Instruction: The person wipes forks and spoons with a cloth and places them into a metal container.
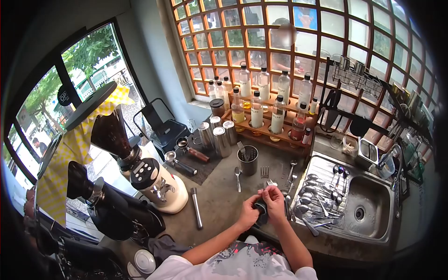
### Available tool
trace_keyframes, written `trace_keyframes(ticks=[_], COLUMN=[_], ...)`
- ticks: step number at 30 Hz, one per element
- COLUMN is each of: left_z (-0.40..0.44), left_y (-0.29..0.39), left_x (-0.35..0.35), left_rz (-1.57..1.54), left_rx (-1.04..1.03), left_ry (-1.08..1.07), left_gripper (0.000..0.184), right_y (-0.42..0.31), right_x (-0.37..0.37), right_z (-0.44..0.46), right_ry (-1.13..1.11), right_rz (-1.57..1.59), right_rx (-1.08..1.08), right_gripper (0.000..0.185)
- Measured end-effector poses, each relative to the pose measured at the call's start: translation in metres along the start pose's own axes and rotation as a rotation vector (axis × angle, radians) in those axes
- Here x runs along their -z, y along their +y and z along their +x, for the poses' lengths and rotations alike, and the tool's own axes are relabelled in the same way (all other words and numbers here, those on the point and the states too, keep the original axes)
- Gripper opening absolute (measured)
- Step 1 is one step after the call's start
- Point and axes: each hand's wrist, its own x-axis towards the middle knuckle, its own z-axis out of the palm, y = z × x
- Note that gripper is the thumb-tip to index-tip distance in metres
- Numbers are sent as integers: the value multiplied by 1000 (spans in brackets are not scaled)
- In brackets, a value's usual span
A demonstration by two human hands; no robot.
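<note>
My left hand [251, 211] is closed on a dark cloth [262, 215] at the front of the counter. Right beside it, my right hand [274, 201] grips a fork [270, 183], whose tines poke out above the fingers. The cloth lies between the two hands, and the fork's handle is hidden. Just beyond them, another fork [264, 172] rests on the counter. A perforated metal cutlery holder [248, 163] stands behind with forks in it, and a spoon [238, 179] lies to its left.
Many spoons and forks [322, 198] cover the drainboard left of the sink basin [373, 205]. Bottles [257, 112] fill a wooden rack [261, 132] at the back. Portafilters [193, 151], metal canisters [221, 142], a tamper-like rod [196, 208] and a coffee grinder [161, 189] stand or lie on the left.
</note>
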Motion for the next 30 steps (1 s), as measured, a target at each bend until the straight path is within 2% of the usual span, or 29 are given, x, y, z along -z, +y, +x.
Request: trace_keyframes(ticks=[1, 6, 9, 13, 16, 21, 24, 30], left_z=[1, -2, 4, 4, 8, 11, 10, 9], left_y=[0, 10, 10, 33, 37, 42, 41, 41], left_x=[1, 1, 13, 14, 13, 8, 7, 5], left_rz=[93, 50, 236, 432, 458, 447, 403, 313], left_rx=[-47, -65, -62, -102, -117, -98, -99, -126], left_ry=[18, 46, -85, -179, -189, -184, -178, -157], left_gripper=[39, 34, 30, 27, 26, 26, 28, 32], right_y=[-1, -12, -20, -26, -28, -34, -35, -20], right_x=[-2, -5, 7, 25, 28, 19, 16, 15], right_z=[-2, -4, -1, 8, 10, 15, 16, 10], right_ry=[-1, -41, -76, 37, 53, 50, -97, -167], right_rz=[-2, -90, -150, -175, -295, -316, -391, -303], right_rx=[2, 7, 9, 24, 75, 98, 70, -10], right_gripper=[12, 10, 10, 10, 12, 14, 12, 9])
